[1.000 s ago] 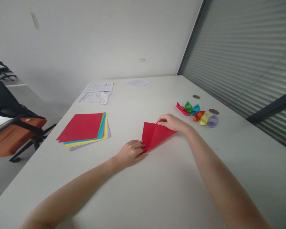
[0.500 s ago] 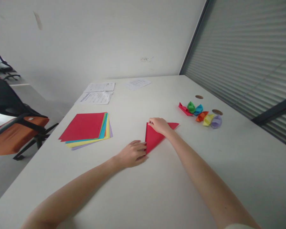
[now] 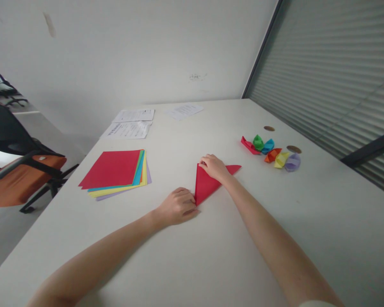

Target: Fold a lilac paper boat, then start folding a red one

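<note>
Mid-worktop (image 3: 195,256), between both hands: red paper triangle (image 3: 206,187), lying flat, matte, crisp-edged. Long edge runs diagonally from near tip at left hand (image 3: 177,207) to far-right tip, which points toward row of small folded paper figures (image 3: 272,151) (red, green, blue, orange, yellow, lilac). Right hand (image 3: 214,167) has fingertips bunched on far-left corner, forearm crossing paper. Grip of each hand: pressing or pinching, cannot tell. Well apart to left: fanned stack of coloured square sheets (image 3: 115,172). Printed pages (image 3: 129,123) beyond. Orange chair (image 3: 16,181) off worktop's left edge.
</note>
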Demonstrator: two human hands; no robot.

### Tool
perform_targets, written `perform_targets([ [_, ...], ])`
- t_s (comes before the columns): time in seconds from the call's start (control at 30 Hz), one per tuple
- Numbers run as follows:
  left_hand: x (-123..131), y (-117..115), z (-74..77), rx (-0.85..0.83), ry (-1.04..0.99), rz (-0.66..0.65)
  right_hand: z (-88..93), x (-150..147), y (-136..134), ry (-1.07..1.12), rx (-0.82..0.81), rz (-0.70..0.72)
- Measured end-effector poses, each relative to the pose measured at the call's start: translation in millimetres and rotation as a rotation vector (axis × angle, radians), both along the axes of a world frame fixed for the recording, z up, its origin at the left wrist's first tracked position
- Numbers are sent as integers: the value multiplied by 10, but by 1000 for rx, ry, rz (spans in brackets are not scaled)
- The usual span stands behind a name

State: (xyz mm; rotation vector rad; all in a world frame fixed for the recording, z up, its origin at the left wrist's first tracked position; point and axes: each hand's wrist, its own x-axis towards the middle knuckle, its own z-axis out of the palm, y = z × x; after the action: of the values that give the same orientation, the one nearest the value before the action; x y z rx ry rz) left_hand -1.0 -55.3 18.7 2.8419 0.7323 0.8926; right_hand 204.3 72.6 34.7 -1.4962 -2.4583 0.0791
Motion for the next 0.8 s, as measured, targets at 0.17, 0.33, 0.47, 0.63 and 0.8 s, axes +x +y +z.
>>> perform_targets([
  [0.17,25,-1,-34,68,23,-12,-19,3,5,-38,35,-9],
  [0.33,46,9,-74,38,28,8,-46,-10,24,-61,38,-40],
  [0.47,64,25,-86,26,16,40,-68,-13,31,-73,62,-53],
  [0.63,79,37,-65,14,1,44,-93,-10,19,-71,94,-63],
  [0.8,75,42,-47,-2,-7,40,-81,-10,26,-53,60,-75],
])
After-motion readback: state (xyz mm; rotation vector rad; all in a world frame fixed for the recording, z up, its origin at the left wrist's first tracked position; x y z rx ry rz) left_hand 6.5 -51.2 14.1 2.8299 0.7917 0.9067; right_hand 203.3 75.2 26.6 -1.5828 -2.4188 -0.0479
